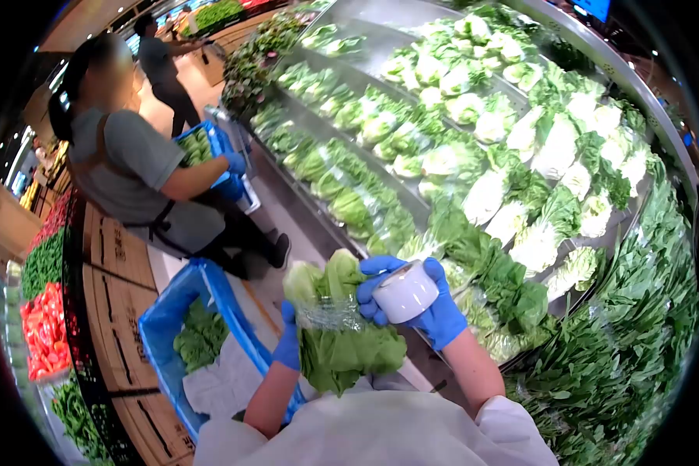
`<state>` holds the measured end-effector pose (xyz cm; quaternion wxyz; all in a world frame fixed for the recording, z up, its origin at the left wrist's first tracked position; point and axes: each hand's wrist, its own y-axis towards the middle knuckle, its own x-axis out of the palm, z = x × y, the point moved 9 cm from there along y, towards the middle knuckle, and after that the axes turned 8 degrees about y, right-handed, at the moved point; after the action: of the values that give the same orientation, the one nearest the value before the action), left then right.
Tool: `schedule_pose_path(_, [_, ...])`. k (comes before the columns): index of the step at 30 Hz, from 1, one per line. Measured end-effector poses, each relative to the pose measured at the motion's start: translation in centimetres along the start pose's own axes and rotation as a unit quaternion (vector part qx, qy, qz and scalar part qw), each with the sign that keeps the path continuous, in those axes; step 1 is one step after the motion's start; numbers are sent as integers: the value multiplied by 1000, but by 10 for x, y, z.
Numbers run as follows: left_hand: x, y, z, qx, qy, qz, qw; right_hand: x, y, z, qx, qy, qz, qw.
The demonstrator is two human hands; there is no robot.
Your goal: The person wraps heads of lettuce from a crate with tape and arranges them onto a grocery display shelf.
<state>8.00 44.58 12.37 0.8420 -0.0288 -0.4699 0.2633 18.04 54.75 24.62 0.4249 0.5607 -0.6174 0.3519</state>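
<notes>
My left hand (288,340), in a blue glove, is closed around the side of a head of leafy green lettuce (348,353). A band of shiny clear film (330,314) wraps the lettuce around its middle; its pale stalk end points up and its leaves hang down. In my right hand (445,317), also blue-gloved, is a white roll of wrapping film (405,293), with the fingers curled round it. The roll is close to the right side of the lettuce. I cannot make out whether film still runs between them.
Sloping shelves (419,198) of lettuce and cabbage (485,196) rise ahead, with loose dark greens (621,334) at right. A blue crate (245,330) holding lettuce (200,338) stands at left. A co-worker (144,167) holds another blue crate (224,155). Red peppers (46,334) lie far left.
</notes>
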Motion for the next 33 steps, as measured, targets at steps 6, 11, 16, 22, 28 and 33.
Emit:
schedule_pose_path(6, [25, 50, -22, -53, -6, -17, 998, -37, 2, -50, -68, 24, 73, 995])
schedule_pose_path(11, [44, 119, 9, -33, 1, -29, 999, -93, -27, -134, -246, 2, 183, 952])
schedule_pose_path(16, [194, 214, 124, 418, 532, -171, 716, -161, -59, -179, -350, 100, 290, 885])
schedule_pose_path(22, [369, 287, 110, 704, 600, -374, 62, -177, -49, -214, -400, 50, 357, 843])
schedule_pose_path(28, [434, 377, 46, 725, 499, -464, -97, -169, -49, -231, -477, 28, 397, 784])
schedule_pose_path(33, [450, 424, 18, 721, 489, -485, -79, -184, -72, -228, -500, 14, 414, 761])
